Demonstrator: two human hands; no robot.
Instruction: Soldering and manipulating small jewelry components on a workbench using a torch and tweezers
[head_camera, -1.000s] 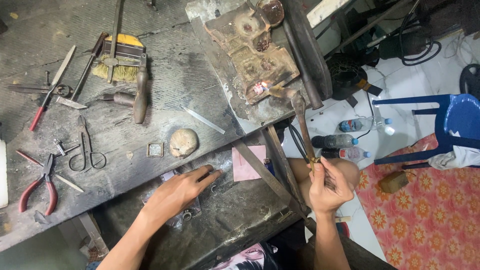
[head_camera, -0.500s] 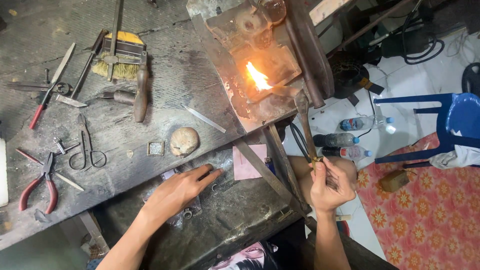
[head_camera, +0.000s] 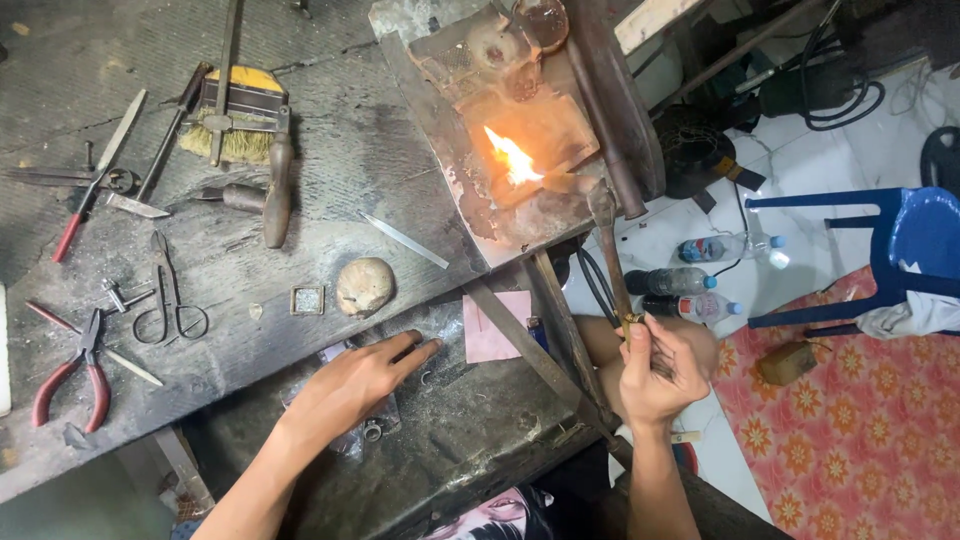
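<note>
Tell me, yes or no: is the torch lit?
Yes, a bright flame burns at the tip of the torch held by the right hand.

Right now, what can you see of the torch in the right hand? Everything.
The torch is a long, thin, dark metal tube with a brass-coloured fitting at its lower end, where the right hand closes round it. It slants up and leftward from the hand to the scorched block on the workbench. It is lit: an orange-white flame plays across the block. A dark hose seems to hang below it.

White tiled floor (head_camera: 800, 300), blue chair (head_camera: 900, 240)
</note>
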